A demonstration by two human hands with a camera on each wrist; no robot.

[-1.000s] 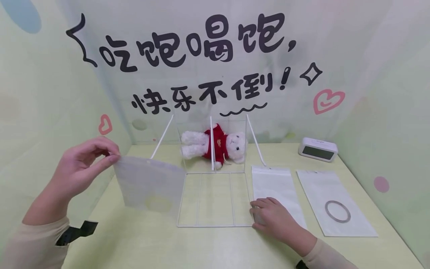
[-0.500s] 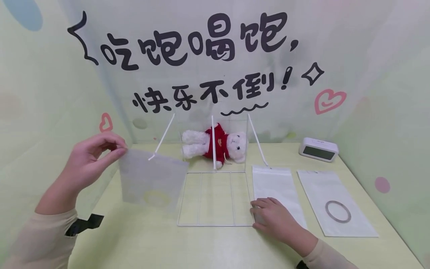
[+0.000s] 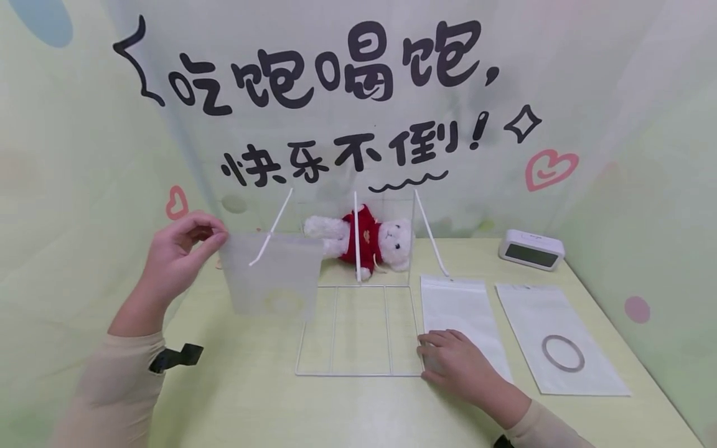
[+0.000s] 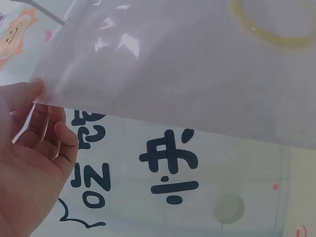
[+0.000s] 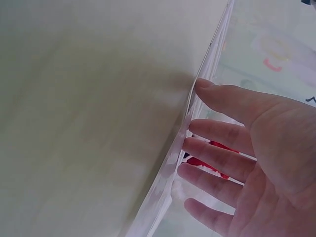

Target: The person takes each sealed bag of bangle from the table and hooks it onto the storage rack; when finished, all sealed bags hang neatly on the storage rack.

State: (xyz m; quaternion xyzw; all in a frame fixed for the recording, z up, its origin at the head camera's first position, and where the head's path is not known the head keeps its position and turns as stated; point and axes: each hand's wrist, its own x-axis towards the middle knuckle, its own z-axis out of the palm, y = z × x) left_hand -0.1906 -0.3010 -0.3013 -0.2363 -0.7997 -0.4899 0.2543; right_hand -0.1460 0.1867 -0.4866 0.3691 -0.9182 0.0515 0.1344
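My left hand [image 3: 179,252] pinches the upper left corner of a translucent white pouch [image 3: 246,292]. A pale yellow ring [image 3: 284,303] shows through the pouch's lower part. The pouch hangs above the table, and the left hook [image 3: 272,227] of a white wire display rack [image 3: 358,375] overlaps it in the head view. In the left wrist view, thumb and forefinger meet on the pouch's edge [image 4: 173,121]. At the right front of the rack's base rests my right hand [image 3: 456,361], partly covering a white pouch [image 3: 454,302]. The right wrist view shows its fingertips [image 5: 190,170] along an edge.
Another white pouch [image 3: 521,314] with a grey ring [image 3: 562,353] lies at the right. Behind the rack lies a plush bear [image 3: 398,246] in a red sweater. A white digital clock [image 3: 531,250] stands at the back right. Printed fabric [image 3: 347,118] walls surround the table.
My left hand has moved right and upward, carrying the pouch from beside the left hook to where the two overlap. My right hand and the rack have stayed in place.
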